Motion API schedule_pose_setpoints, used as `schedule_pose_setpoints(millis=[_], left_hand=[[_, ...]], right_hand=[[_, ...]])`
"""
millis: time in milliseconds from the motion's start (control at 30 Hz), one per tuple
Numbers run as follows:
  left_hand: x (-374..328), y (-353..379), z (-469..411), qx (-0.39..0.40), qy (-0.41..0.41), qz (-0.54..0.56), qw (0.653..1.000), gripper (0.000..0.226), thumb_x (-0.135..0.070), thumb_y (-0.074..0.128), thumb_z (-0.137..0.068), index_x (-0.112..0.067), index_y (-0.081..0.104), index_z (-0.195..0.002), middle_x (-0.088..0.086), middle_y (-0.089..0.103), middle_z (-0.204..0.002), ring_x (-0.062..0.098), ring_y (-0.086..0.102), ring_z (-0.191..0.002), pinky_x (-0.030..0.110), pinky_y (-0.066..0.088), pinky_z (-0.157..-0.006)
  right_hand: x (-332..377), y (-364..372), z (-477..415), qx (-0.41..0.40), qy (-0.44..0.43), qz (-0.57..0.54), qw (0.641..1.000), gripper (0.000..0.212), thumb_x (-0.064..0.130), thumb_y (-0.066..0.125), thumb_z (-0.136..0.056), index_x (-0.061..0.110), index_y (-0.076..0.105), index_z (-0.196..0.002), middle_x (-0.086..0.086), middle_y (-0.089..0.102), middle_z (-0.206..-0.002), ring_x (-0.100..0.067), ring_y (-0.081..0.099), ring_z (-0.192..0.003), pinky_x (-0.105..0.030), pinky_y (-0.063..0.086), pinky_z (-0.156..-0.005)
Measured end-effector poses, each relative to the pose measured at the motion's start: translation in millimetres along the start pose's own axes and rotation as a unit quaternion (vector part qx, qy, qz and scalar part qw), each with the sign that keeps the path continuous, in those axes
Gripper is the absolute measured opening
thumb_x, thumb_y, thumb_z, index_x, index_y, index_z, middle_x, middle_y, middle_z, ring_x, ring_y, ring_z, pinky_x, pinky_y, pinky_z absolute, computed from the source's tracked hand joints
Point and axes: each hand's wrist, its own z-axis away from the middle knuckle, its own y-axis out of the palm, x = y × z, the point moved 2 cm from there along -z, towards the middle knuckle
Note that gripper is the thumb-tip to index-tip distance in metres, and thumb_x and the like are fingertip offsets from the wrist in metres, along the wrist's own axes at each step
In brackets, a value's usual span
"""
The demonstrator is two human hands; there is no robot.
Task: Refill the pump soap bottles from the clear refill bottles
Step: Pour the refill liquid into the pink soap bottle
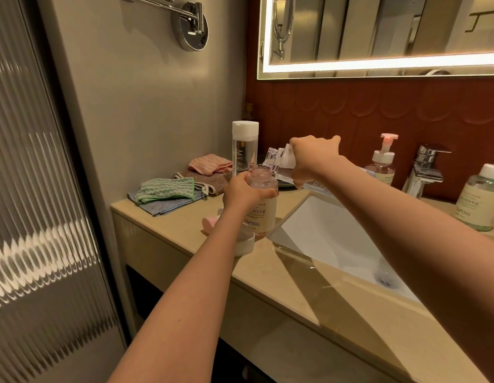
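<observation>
Head view: what are the two hands doing?

– The left hand [244, 193] grips the pink soap bottle [264, 210] round its shoulder, fingers curled, and the bottle stands upright on the counter [295, 286] with its neck open.

– And the other one?

– The right hand [315, 158] is clasped round a clear refill bottle [283, 164], tipped down towards the left hand. Its mouth sits just above the soap bottle's open neck. Whether liquid is running, I cannot tell.

– Anything else near them?

– Just beyond the left hand a second refill bottle [244, 147] stands upright with its white cap on. Under the left wrist a white cap [244, 244] lies on the counter, with a pink piece [210, 222] beside it, partly hidden. Further out past the left hand lie folded cloths [165, 190], green, blue, brown and pink.

– And on the right hand's side?

– The sink basin [337, 239] lies below the right forearm. Beyond that forearm stand a pink pump bottle [382, 161], the faucet [425, 170] and a green bottle [481, 200].
</observation>
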Motion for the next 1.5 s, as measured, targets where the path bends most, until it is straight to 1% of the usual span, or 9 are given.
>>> schedule_pose_setpoints(millis=[167,400,600,700,900,1000,1133,1267,1500], left_hand=[[-0.3,-0.6,0.1,0.0,0.0,0.003,1.0,0.082,-0.035,0.078,-0.072,-0.012,0.038,-0.14,0.005,0.047,-0.14,0.026,0.042,-0.127,0.041,0.039,-0.099],[-1.0,-1.0,0.8,-0.003,0.004,0.005,1.0,0.081,-0.034,0.078,-0.072,-0.012,0.039,-0.14,0.005,0.047,-0.139,0.025,0.042,-0.127,0.038,0.039,-0.097],[0.2,-0.5,0.1,-0.005,0.004,0.002,1.0,0.084,-0.036,0.079,-0.07,-0.013,0.038,-0.14,0.005,0.048,-0.139,0.026,0.043,-0.127,0.04,0.04,-0.098],[0.3,-0.8,0.5,-0.005,0.006,0.001,1.0,0.083,-0.036,0.078,-0.071,-0.012,0.038,-0.14,0.005,0.047,-0.139,0.026,0.042,-0.127,0.039,0.039,-0.098],[-0.6,-1.0,1.4,-0.002,0.009,0.0,1.0,0.082,-0.034,0.077,-0.073,-0.012,0.037,-0.141,0.005,0.046,-0.141,0.026,0.042,-0.128,0.038,0.039,-0.096],[-0.8,-0.9,1.7,-0.001,0.01,0.004,1.0,0.082,-0.034,0.077,-0.073,-0.012,0.037,-0.141,0.005,0.046,-0.141,0.026,0.041,-0.128,0.039,0.038,-0.097],[-0.7,-1.0,1.6,-0.001,0.008,0.004,1.0,0.081,-0.034,0.077,-0.073,-0.012,0.037,-0.141,0.005,0.046,-0.141,0.026,0.042,-0.128,0.039,0.039,-0.097],[0.2,-0.9,0.3,-0.003,0.005,0.005,1.0,0.083,-0.035,0.078,-0.072,-0.012,0.037,-0.141,0.005,0.047,-0.14,0.025,0.043,-0.127,0.038,0.039,-0.097],[0.8,-0.5,-0.7,-0.004,0.004,0.002,1.0,0.083,-0.036,0.078,-0.072,-0.012,0.038,-0.14,0.005,0.046,-0.14,0.025,0.042,-0.128,0.04,0.038,-0.098]], right_hand=[[-0.8,2.8,-3.8,-0.018,0.002,-0.003,1.0,0.041,0.029,0.069,-0.079,0.017,0.052,-0.114,0.001,0.054,-0.093,-0.024,0.057,-0.094,-0.044,0.03,-0.093],[-0.2,0.7,-1.7,-0.014,0.002,0.01,1.0,0.04,0.018,0.071,-0.074,0.015,0.051,-0.109,-0.001,0.054,-0.092,-0.024,0.054,-0.089,-0.043,0.031,-0.093],[0.0,3.0,-4.7,-0.016,0.003,0.005,1.0,0.043,0.028,0.07,-0.078,0.017,0.053,-0.116,0.0,0.051,-0.091,-0.024,0.057,-0.094,-0.044,0.031,-0.092],[0.3,2.4,-4.0,-0.011,0.006,0.008,1.0,0.044,0.022,0.071,-0.076,0.017,0.053,-0.115,0.0,0.051,-0.091,-0.024,0.058,-0.095,-0.043,0.031,-0.092],[0.9,0.3,-0.8,-0.008,0.006,0.009,1.0,0.042,0.019,0.072,-0.074,0.016,0.052,-0.111,-0.001,0.051,-0.09,-0.025,0.057,-0.095,-0.042,0.031,-0.092],[1.1,0.0,-0.3,-0.01,0.007,0.002,1.0,0.042,0.019,0.071,-0.075,0.016,0.053,-0.113,-0.002,0.056,-0.095,-0.024,0.057,-0.095,-0.043,0.031,-0.093],[1.3,-0.3,-0.6,-0.004,0.008,0.005,1.0,0.042,0.018,0.073,-0.073,0.016,0.052,-0.11,0.0,0.052,-0.089,-0.024,0.056,-0.091,-0.042,0.031,-0.092],[2.0,0.7,-1.7,-0.003,0.009,0.01,1.0,0.049,0.018,0.075,-0.071,0.015,0.052,-0.114,0.0,0.052,-0.091,-0.025,0.058,-0.096,-0.043,0.031,-0.092],[2.1,-0.5,-0.6,-0.003,0.007,0.007,1.0,0.047,0.016,0.075,-0.071,0.015,0.053,-0.112,0.0,0.053,-0.091,-0.025,0.057,-0.096,-0.044,0.031,-0.094]])
